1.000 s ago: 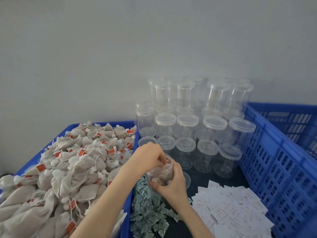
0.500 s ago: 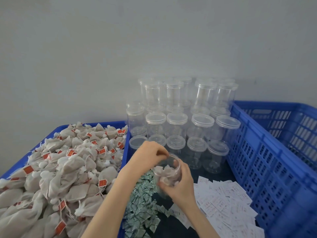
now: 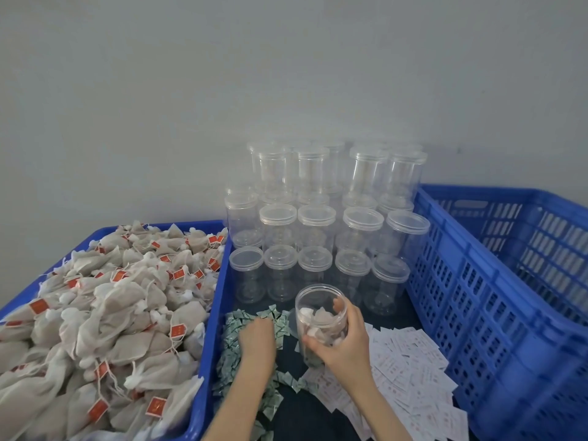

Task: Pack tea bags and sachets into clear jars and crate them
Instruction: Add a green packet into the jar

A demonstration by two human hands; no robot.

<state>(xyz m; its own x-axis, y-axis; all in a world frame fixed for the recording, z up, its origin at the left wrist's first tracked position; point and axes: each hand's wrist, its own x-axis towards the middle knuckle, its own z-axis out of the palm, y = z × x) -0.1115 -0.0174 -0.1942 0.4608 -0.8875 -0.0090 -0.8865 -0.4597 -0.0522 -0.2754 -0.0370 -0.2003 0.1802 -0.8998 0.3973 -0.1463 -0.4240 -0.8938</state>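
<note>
Right hand (image 3: 342, 340) gripping open jar (image 3: 320, 316); left hand (image 3: 257, 337) curled, knuckles-up, on green sachets (image 3: 237, 326) beside it.

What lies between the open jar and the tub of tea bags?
In the head view, a heap of small green sachets, with the left hand on it, lies between the open jar and the tub.

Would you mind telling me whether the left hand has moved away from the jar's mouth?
Yes: the left hand dropped from the open jar onto the green sachets beside it.

Tea bags (image 3: 105, 313) left, jars (image 3: 321, 224) behind sachets (image 3: 245, 351), crate (image 3: 496, 297) right.
</note>
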